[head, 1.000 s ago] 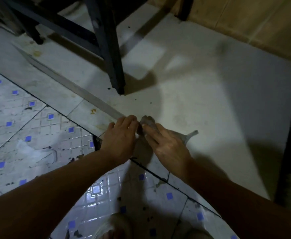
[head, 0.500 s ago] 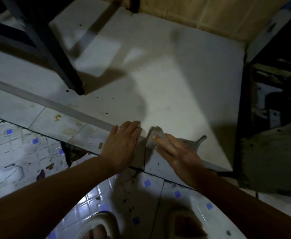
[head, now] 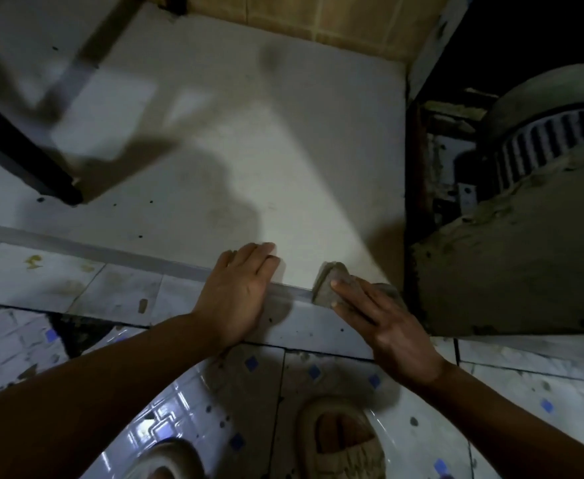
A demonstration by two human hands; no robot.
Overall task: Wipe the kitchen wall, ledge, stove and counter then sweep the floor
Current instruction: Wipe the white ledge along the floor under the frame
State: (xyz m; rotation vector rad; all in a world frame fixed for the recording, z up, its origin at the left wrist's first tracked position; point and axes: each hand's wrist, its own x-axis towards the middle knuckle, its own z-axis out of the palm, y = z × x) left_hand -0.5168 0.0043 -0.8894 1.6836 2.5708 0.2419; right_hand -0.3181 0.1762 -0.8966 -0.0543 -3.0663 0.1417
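We judge the counter-wiping step is in hand: our right hand [head: 384,316] presses the cloth [head: 332,281] with flat fingers on the table [head: 214,133] front edge, left hand [head: 238,288] resting flat beside, next sweeping rightward toward the corner.

Both forearms bare, no sleeves in view. Left hand [head: 238,288] and right hand [head: 384,319]: no rings or gloves visible on the fingers. Below the fingertips, toward the bottom edge: beige open-toe slide sandals, right sandal [head: 342,440] with a wide ribbed strap, left sandal [head: 166,461] blurred, partly cropped.
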